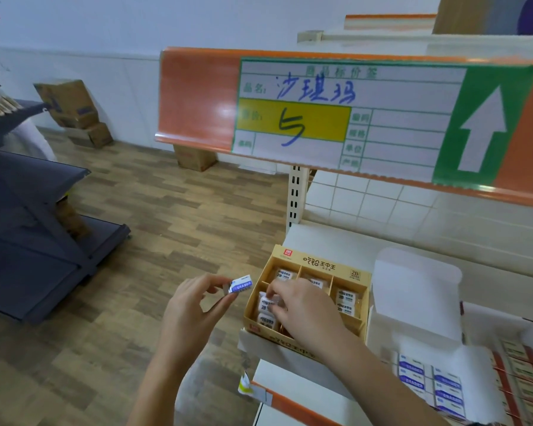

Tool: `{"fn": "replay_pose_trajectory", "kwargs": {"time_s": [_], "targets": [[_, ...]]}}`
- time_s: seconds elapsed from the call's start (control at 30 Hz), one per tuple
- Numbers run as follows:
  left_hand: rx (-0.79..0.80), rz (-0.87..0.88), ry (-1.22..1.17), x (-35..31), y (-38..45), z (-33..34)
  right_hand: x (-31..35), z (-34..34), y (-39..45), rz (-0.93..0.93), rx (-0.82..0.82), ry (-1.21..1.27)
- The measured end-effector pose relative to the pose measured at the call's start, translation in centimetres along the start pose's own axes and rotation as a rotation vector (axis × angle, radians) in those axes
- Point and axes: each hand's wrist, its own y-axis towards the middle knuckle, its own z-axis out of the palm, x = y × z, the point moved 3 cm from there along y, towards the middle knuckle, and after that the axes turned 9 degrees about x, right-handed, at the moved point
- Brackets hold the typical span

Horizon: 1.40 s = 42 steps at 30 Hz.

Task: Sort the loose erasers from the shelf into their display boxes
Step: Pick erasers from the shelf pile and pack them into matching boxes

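Erasers split across two spots in the head view: one blue-and-white eraser point(240, 285) marked ERASER is pinched between thumb and fingertips of the left hand point(194, 309), held in the air just left of the tan display box point(308, 299), off the shelf edge and over the floor. Its long axis runs roughly left-right, tilted slightly up toward the box. It doesn't match the 2B erasers point(346, 298) sitting in the tan box's compartments; it matches the blue-labelled ones in the white display box point(428, 376) further right, well apart from the left hand and past the tan box. So the key relation: the held eraser's home lies to the right, across the tan box and under the right forearm; the left hand would have to cross over, or hand off to the right hand point(302, 312), which is nearer that box. Right hand is down inside the tan box, front-left compartment, fingers curled and pinching a wrapped 2B eraser point(266, 304) there; can't tell whether it's lifting or seating it. Left grip: closed on the eraser at the fingertips, other fingers loosely curled. White box has its lid flap point(416, 290) standing up behind its rows. Orange shelf lip point(293, 404) runs along the front below both boxes.
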Motion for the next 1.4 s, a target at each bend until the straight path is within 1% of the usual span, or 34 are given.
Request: {"fn": "replay_pose_trajectory", "kwargs": {"time_s": [0.13,0.23,0.3,0.4,0.53,0.6,0.67,0.87,0.97,1.03,1.1,1.2,1.3,1.4], "targets": [[-0.007,0.015,0.023,-0.2,0.2,-0.1,0.6,0.4,-0.2,-0.042,-0.056,-0.115],[-0.004,0.042,0.041,-0.3,0.5,0.0,0.6,1.0,0.0,-0.05,-0.027,-0.148],[-0.004,0.056,0.036,-0.4,0.7,0.2,0.5,0.9,-0.1,-0.046,-0.025,-0.129],[0.029,0.085,0.037,-1.0,1.1,0.5,0.3,0.4,-0.7,-0.053,-0.064,-0.07],[0.088,0.139,0.036,-2.8,1.8,1.7,-1.2,-0.4,-2.8,-0.021,-0.164,0.037],[0.118,0.193,0.052,-4.2,2.2,2.8,-2.2,-1.1,-4.3,0.037,-0.228,0.057],[0.169,0.223,0.053,-5.7,2.7,4.0,-3.4,-2.1,-5.9,0.116,-0.258,0.062],[0.387,0.319,0.059,-10.7,3.4,7.9,-7.7,-4.0,-10.7,0.329,-0.246,0.06],[0.514,0.394,0.145,-12.7,3.4,9.9,-9.5,-3.8,-12.8,0.433,-0.249,0.005],[0.572,0.445,0.182,-13.7,3.3,11.0,-10.9,-3.5,-14.3,0.491,-0.34,0.001],[0.615,0.491,0.224,-14.3,3.2,12.0,-12.0,-3.3,-15.7,0.552,-0.387,0.042],[0.678,0.537,0.368,-14.8,3.2,13.3,-13.3,-3.8,-17.6,0.656,-0.458,0.033],[0.708,0.575,0.522,-15.1,3.3,14.1,-14.0,-3.7,-18.9,0.707,-0.476,0.024],[0.705,0.572,0.597,-15.1,3.3,14.4,-14.3,-3.6,-19.9,0.735,-0.472,0.041]]}}
